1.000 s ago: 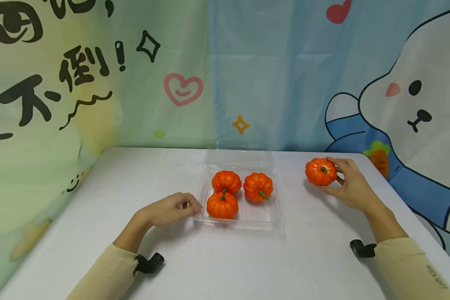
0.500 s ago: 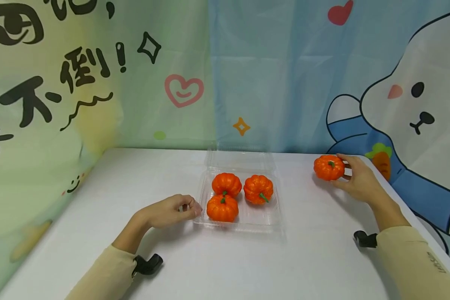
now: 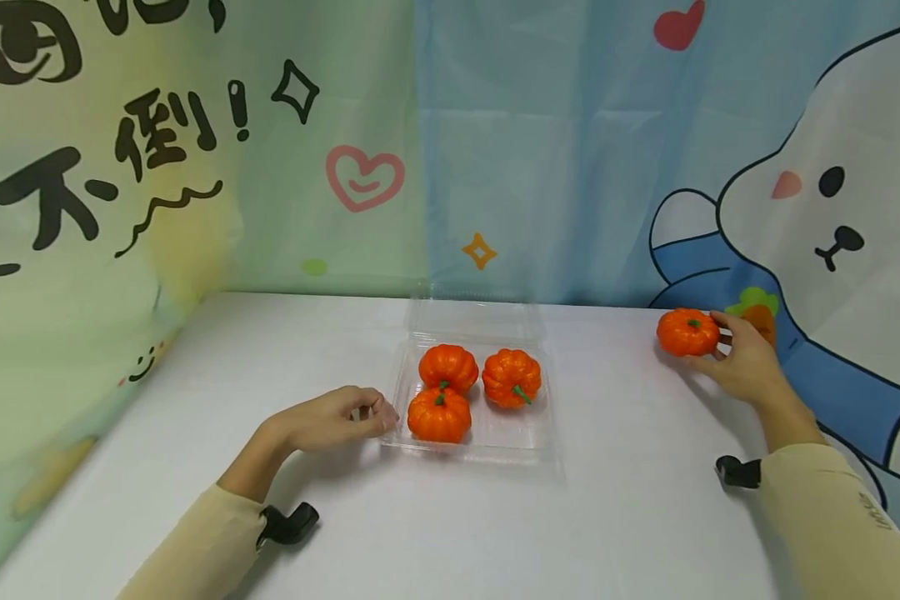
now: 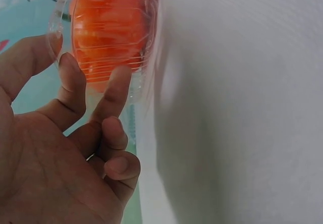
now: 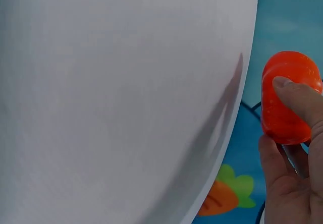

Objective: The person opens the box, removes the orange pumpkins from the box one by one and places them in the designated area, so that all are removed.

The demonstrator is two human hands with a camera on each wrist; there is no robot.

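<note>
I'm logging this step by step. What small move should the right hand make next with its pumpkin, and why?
Probably set it down on the table: the right hand grips the pumpkin near the far right edge, well apart from the clear tray that the left hand steadies.

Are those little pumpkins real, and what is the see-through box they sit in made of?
The pumpkins look fake, likely foam or plastic: uniform bright orange, a slight sheen, neat green stems. The box looks like thin clear plastic: see-through, with ribbed glossy walls in the left wrist view.
</note>
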